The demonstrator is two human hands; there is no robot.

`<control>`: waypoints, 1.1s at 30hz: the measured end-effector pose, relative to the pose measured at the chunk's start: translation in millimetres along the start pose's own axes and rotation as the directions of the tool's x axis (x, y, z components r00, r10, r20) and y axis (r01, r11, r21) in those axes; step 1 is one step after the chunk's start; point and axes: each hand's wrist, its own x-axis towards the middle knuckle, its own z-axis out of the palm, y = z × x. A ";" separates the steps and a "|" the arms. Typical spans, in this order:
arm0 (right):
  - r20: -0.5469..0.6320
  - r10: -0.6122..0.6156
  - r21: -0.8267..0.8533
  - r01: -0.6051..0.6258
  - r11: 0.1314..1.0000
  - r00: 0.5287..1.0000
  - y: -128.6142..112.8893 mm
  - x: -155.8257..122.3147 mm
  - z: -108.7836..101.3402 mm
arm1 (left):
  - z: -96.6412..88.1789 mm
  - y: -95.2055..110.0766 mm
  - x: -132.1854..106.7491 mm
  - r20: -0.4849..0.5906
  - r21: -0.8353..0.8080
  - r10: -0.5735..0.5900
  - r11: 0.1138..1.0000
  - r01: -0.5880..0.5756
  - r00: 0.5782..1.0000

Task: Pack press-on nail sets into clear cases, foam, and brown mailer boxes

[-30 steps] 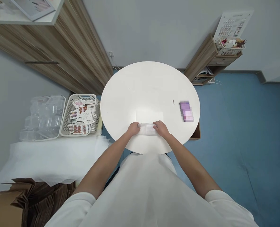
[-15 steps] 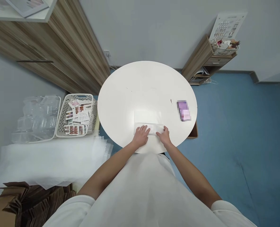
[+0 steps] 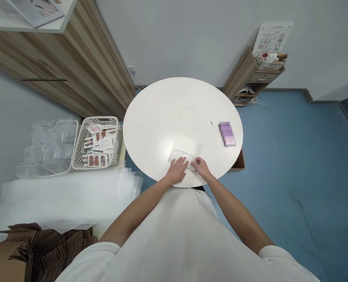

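Note:
A thin, translucent white foam sheet (image 3: 177,153), partly folded, lies at the near edge of the round white table (image 3: 180,102). My left hand (image 3: 176,171) rests on it with fingers stretched out and holds it down. At the sheet's right end, my right hand (image 3: 202,167) pinches the folded part with thumb and fingers closed. Whether anything lies inside the fold is hidden. Farther right on the tabletop is a blurred purple and pink object (image 3: 227,134), apart from both hands.
To the left are a white basket of printed cards (image 3: 97,145), clear plastic boxes (image 3: 49,147), stacked white sheets (image 3: 71,196) and brown cardboard (image 3: 56,254). A wood-grain cabinet (image 3: 82,58) flanks the table; a small shelf unit (image 3: 250,78) stands behind it. An open brown box (image 3: 239,162) sits below right.
My right hand has moved left towards my left hand, folding the sheet's right end inwards. The sheet has turned a little on the table. My left hand stays nearly in place.

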 end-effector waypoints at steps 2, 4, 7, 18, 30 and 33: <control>0.087 -0.034 0.052 0.030 0.998 0.996 -3.8 -0.5 4.2 | -1.7 0.3 -2.8 -0.019 -0.008 -0.014 1.000 0.014 1.000; 0.133 -0.054 0.046 0.048 0.998 0.990 -7.3 2.3 6.8 | -5.0 0.5 -5.1 -0.052 -0.014 -0.033 0.999 0.032 0.998; 0.127 -0.061 -0.101 0.074 0.992 0.990 -8.5 8.6 8.3 | -9.5 0.9 -8.0 -0.074 0.004 -0.002 1.000 0.002 0.997; -0.027 -0.345 -0.615 0.257 0.746 0.938 18.0 -2.4 21.3 | 0.6 -6.5 -17.6 -0.001 -0.059 -0.020 0.998 0.020 1.000; 0.206 -0.267 -0.598 0.337 0.727 0.941 1.2 7.5 24.7 | 12.1 -32.0 -28.5 0.178 -0.617 -0.749 0.421 0.666 0.638; 0.254 -0.269 -0.567 0.368 0.737 0.929 1.0 4.2 27.7 | 7.6 -36.4 -31.6 0.285 -0.731 -0.801 0.172 0.660 0.526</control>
